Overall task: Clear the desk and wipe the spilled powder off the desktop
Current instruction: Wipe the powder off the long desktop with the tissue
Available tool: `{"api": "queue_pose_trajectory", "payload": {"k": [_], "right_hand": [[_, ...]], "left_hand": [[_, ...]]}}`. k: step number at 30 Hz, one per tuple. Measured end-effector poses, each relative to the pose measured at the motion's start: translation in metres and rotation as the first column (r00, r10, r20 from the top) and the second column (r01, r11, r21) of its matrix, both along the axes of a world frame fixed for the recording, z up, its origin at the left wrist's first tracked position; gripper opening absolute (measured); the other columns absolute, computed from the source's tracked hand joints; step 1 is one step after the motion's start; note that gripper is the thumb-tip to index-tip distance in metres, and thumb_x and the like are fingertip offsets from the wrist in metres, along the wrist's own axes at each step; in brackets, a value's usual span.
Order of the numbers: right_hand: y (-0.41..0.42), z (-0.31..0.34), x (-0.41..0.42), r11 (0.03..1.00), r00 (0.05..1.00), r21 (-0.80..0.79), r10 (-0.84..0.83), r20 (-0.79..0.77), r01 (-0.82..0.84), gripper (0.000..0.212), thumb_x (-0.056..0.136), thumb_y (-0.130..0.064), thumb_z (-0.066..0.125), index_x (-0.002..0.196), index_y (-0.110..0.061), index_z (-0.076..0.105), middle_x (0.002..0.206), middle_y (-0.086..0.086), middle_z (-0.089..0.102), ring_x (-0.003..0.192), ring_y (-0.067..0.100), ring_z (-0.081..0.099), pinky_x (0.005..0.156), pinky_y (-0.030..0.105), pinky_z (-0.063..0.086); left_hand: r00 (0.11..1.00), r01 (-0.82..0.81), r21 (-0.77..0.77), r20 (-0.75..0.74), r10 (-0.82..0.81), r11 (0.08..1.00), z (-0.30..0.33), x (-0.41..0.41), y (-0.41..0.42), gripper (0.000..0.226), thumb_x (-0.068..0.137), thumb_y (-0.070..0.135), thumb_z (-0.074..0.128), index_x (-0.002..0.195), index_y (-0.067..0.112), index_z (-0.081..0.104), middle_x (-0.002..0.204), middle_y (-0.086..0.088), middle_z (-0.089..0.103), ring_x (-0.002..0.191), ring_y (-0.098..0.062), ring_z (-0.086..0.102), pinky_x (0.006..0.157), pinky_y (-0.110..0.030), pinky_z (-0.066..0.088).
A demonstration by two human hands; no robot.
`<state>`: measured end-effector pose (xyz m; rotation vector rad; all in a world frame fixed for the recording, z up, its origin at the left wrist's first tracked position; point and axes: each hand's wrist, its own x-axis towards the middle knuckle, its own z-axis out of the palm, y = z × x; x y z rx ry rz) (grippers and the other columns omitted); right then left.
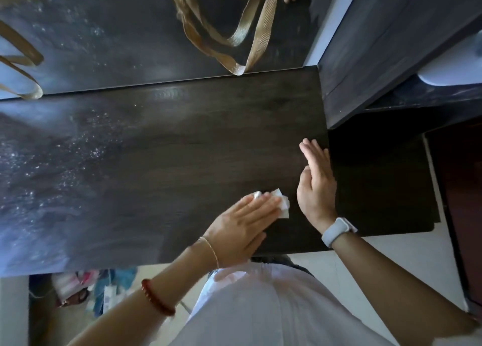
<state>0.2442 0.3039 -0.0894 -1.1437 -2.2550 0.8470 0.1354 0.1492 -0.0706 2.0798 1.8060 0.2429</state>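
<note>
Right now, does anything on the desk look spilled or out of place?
Yes: white powder is scattered over the left of the dark desktop, far from the tissue under the left hand.

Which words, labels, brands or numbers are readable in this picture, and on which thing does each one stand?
None can be read.
White watch on the right wrist: its face is turned away, so no text shows.
Tissue under the left hand: no print.
Packages under the desk: too blurred to read.

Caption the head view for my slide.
Left hand presses a white tissue on the dark desktop; powder remains at left.
</note>
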Motion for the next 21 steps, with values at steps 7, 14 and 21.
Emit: {"api": "queue_pose_trajectory", "payload": {"k": [7,14,21], "right_hand": [[-0.002,0.005,-0.002,0.985,0.995,-0.153,-0.088,-0.048,0.080,0.047,0.087,-0.004,0.027,0.129,-0.008,0.049,0.137,0.003,0.047,0.131,0.002,0.026,0.116,0.027,0.016],[-0.002,0.000,0.002,0.998,0.997,-0.057,0.003,-0.079,-0.007,0.047,0.087,-0.010,0.024,0.124,0.000,0.052,0.130,0.013,0.053,0.130,0.023,0.040,0.115,0.028,0.018],[-0.002,0.019,0.018,0.933,0.990,-0.360,-0.058,-0.125,0.009,0.048,0.089,0.001,0.028,0.133,-0.009,0.044,0.138,0.009,0.047,0.131,0.017,0.040,0.111,0.024,0.027]], "left_hand": [[0.883,-0.468,-0.062,-0.072,0.464,0.882,-0.007,-0.075,0.105,0.052,0.093,0.027,0.031,0.142,0.010,0.027,0.152,-0.013,0.019,0.141,-0.033,0.013,0.115,-0.045,0.013],[0.978,-0.204,-0.039,0.024,0.205,0.978,-0.001,0.025,-0.015,0.053,0.088,0.025,0.035,0.139,0.010,0.032,0.148,-0.010,0.032,0.138,-0.027,0.024,0.113,-0.047,0.020],[0.937,-0.343,-0.049,-0.087,0.338,0.938,-0.008,0.000,-0.040,0.051,0.092,0.028,0.031,0.140,0.012,0.031,0.148,-0.009,0.031,0.139,-0.023,0.019,0.113,-0.044,0.016]]}}
